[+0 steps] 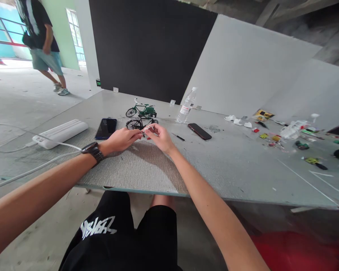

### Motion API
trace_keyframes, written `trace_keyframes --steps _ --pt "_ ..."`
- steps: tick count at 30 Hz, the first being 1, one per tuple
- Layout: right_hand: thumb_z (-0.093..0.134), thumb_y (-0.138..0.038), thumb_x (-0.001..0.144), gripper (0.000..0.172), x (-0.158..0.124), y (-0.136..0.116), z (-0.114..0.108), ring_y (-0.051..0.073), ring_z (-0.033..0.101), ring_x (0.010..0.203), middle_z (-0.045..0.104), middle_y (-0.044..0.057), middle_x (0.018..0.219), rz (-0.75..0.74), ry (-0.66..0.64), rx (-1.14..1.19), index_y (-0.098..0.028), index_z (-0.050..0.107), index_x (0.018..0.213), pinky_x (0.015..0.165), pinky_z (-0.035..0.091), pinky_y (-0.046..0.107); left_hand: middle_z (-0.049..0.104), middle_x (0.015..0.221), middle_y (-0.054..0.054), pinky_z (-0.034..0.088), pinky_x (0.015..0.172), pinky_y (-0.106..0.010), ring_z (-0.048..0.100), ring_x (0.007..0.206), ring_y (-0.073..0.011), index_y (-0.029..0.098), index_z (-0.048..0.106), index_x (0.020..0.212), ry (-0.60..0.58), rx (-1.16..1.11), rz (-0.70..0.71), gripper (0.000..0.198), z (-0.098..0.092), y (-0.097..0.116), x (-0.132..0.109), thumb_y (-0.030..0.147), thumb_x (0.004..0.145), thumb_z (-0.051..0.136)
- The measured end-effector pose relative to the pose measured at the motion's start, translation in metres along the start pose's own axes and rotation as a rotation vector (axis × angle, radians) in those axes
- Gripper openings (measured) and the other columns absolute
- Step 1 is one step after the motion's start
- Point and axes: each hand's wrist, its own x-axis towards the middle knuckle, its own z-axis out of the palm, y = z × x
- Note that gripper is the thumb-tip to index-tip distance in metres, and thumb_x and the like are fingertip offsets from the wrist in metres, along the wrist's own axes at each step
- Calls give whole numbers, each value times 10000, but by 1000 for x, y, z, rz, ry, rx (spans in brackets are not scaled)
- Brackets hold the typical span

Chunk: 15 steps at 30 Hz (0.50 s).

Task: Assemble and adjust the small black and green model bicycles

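A black model bicycle is on the table, just beyond my hands and partly hidden by them. My left hand, wearing a black watch at the wrist, has its fingers pinched at the near side of this bicycle. From the right, my right hand pinches a small shiny silver part there, which looks like a handlebar. The fingertips of both hands nearly meet, and whether the silver part is fixed to the frame cannot be made out. Behind stands a green model bicycle with a silver handlebar.
Left are a dark phone and a white power bank with cables. A thin black screwdriver-like tool, another phone and a water bottle are right. Several small parts lie further right. A person walks behind.
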Motion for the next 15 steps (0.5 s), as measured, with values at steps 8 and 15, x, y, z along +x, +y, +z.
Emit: trace_keyframes --steps 8,15 --pt "598 -567 934 338 3 6 -6 183 677 871 711 51 907 -49 232 -158 -231 592 973 715 516 311 699 767 -34 413 618 -292 616 638 -173 199 695 1169 288 -92 -93 403 -9 6 -5 351 1071 334" --pt "604 -640 888 437 7 12 -17 190 643 789 702 67 916 -56 435 -281 -217 666 984 671 555 335 625 1016 -99 514 859 -381 618 929 -232 203 578 1408 507 -6 -61 413 -6 -1 0 339 1056 409"
